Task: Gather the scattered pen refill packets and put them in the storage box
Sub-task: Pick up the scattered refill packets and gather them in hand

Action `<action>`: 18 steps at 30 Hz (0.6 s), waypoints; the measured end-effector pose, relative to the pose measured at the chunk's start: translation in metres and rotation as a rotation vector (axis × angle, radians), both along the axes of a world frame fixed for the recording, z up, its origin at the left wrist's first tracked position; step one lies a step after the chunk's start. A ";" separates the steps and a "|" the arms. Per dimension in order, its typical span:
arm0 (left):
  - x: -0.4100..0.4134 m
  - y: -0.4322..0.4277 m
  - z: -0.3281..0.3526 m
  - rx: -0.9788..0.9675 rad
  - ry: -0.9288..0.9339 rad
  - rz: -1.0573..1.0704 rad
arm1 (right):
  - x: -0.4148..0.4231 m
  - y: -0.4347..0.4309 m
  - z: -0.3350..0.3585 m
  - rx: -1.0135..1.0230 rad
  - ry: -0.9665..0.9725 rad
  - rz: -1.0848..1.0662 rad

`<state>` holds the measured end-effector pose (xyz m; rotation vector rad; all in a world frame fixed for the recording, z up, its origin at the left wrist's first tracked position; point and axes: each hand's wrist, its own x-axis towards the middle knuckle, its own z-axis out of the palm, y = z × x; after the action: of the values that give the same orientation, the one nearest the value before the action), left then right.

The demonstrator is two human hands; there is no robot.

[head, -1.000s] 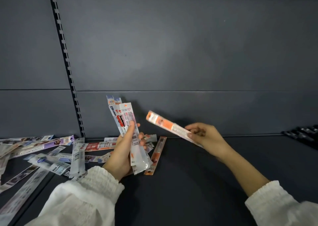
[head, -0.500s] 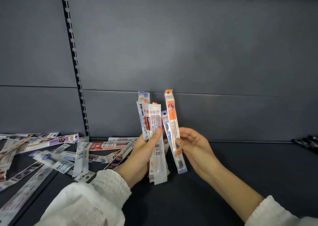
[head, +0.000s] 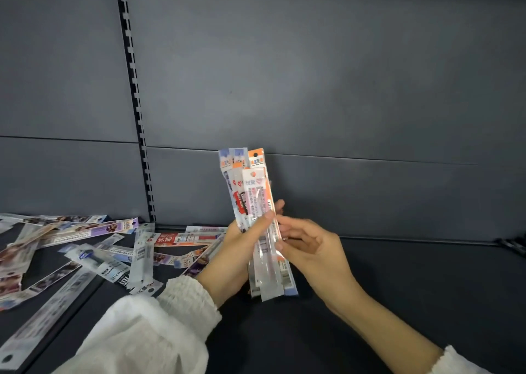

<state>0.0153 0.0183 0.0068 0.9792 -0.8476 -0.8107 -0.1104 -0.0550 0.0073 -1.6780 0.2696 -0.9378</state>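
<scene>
My left hand (head: 233,255) grips an upright bundle of pen refill packets (head: 250,191), white, blue and orange, held above the dark shelf. My right hand (head: 310,248) is at the bundle's right side, fingers curled and touching the packets' edge. Several more refill packets (head: 113,248) lie scattered flat on the shelf to the left, overlapping each other. No storage box is in view.
The dark shelf surface (head: 398,288) stretches to the right. A grey back panel with a slotted upright rail (head: 136,117) rises behind. Dark objects (head: 512,245) sit at the far right edge. A seam in the shelf runs along the lower left.
My right hand brought the orange packet over from the right and set it into the bundle in my left hand. The bundle now stands upright and squared together.
</scene>
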 end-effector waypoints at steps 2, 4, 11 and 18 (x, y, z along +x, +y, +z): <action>0.004 0.001 0.004 -0.030 0.114 -0.012 | 0.000 0.003 -0.001 -0.055 0.060 0.001; 0.008 0.003 0.007 -0.049 0.251 0.004 | 0.002 0.004 -0.005 -0.054 0.126 -0.038; 0.012 0.005 0.002 -0.077 0.396 0.064 | 0.005 0.004 -0.012 0.026 0.126 -0.023; 0.022 0.013 0.007 -0.069 0.285 0.049 | 0.003 0.003 -0.007 -0.170 0.264 0.018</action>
<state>0.0372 0.0316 0.0141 0.7973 -0.5994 -0.8498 -0.1079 -0.0518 -0.0001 -1.9605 0.3586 -0.7410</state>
